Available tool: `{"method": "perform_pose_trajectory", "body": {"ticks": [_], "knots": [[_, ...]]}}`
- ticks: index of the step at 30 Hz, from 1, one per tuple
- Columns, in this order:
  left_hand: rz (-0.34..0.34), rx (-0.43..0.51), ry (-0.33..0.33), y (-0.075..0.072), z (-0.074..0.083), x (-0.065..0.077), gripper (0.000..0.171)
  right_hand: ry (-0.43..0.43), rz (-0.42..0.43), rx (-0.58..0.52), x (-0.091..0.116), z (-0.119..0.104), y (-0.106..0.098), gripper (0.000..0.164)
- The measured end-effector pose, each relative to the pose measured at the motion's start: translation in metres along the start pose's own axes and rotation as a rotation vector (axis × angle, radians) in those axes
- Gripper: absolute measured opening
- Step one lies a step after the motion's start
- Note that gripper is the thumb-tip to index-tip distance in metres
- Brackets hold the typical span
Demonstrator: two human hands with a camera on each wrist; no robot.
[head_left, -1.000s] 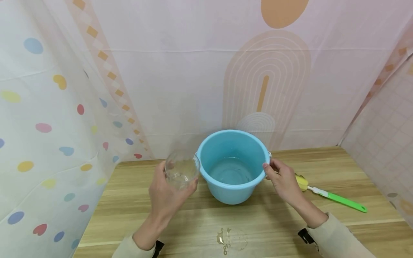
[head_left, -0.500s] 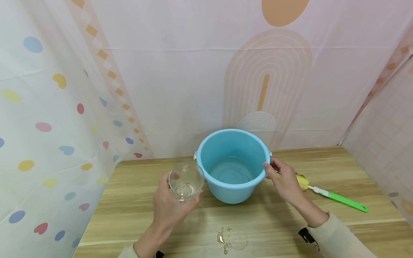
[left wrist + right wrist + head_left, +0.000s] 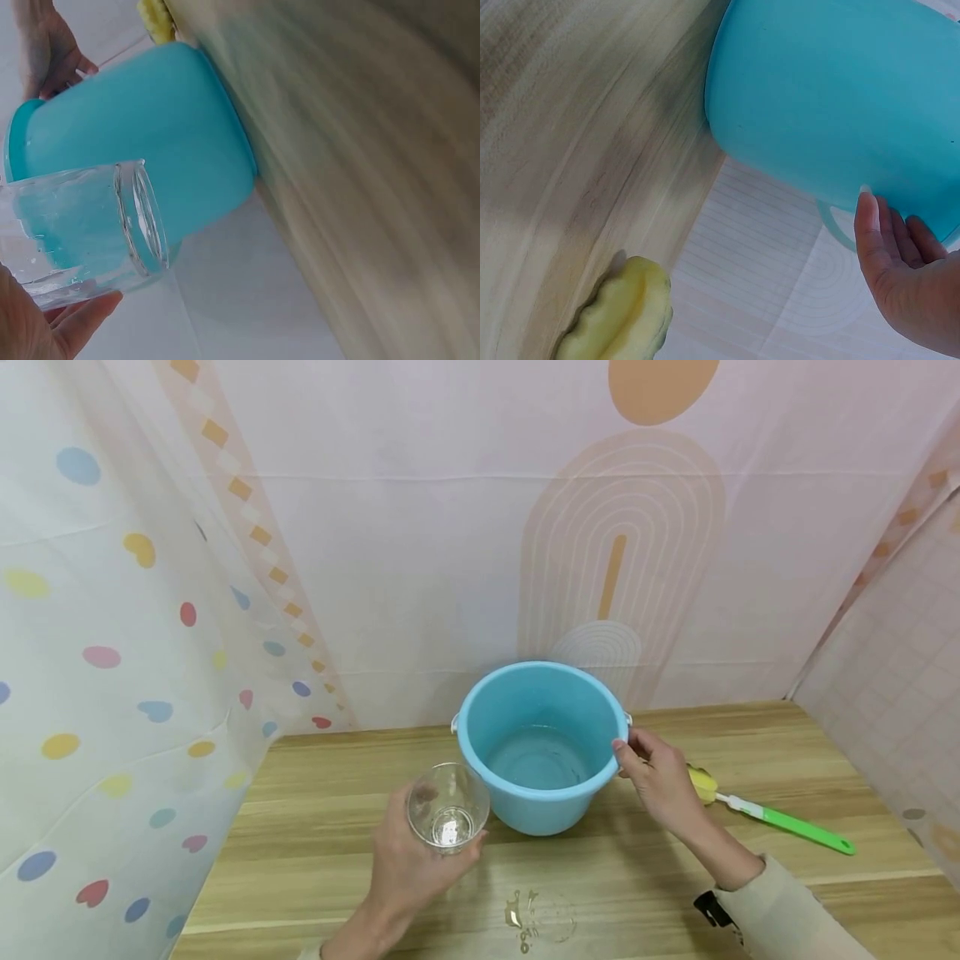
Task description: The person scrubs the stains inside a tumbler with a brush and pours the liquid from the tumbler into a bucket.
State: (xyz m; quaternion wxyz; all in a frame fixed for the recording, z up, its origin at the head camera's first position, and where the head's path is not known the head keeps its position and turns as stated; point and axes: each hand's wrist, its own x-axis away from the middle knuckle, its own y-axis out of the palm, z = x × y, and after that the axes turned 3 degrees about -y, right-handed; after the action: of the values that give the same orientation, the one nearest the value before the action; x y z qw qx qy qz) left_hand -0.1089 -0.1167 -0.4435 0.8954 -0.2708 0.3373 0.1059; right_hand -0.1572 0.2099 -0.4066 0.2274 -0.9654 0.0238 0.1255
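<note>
In the head view my left hand (image 3: 420, 868) grips a clear glass cup (image 3: 448, 810) round its side, mouth up and tilted. The cup is in front of the left side of a light blue bucket (image 3: 540, 814) and overlaps its edge in this view. In the left wrist view the glass (image 3: 90, 225) has water drops on its wall. A little water shows at the bottom of the bucket. My right hand (image 3: 660, 781) holds the bucket's right rim, thumb on the near side; in the right wrist view its fingers (image 3: 870, 225) lie against the bucket's outer wall.
Right of the bucket lies a brush with a yellow sponge head (image 3: 702, 783) and a green handle (image 3: 806, 831). Spilled water (image 3: 513, 910) is on the wooden table (image 3: 300, 877) near the front. Patterned curtains (image 3: 420, 568) stand behind and at both sides.
My left hand has drawn the glass cup away from the bucket's left rim, toward me and slightly right, turning it more upright. My right hand and the bucket have stayed in place.
</note>
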Motion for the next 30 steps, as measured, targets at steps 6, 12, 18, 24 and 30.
{"method": "perform_pose_trajectory", "body": {"ticks": [6,12,18,24,30], "knots": [[-0.056,0.056,-0.018,0.004,0.002,0.009,0.089,0.001,0.001,0.013,0.001,0.002,0.001,0.034],[-0.097,0.107,0.002,0.007,0.005,0.017,0.088,0.001,0.004,0.010,0.000,-0.001,0.000,0.034],[-0.140,0.149,-0.090,0.011,0.013,0.025,0.086,0.005,-0.001,0.020,0.001,-0.001,0.000,0.034],[-0.208,0.192,-0.164,0.015,0.020,0.031,0.086,0.002,0.001,0.018,-0.001,-0.002,0.000,0.035],[-0.325,0.269,-0.264,0.018,0.028,0.033,0.086,0.001,0.000,0.029,-0.001,-0.001,0.000,0.035]]}}
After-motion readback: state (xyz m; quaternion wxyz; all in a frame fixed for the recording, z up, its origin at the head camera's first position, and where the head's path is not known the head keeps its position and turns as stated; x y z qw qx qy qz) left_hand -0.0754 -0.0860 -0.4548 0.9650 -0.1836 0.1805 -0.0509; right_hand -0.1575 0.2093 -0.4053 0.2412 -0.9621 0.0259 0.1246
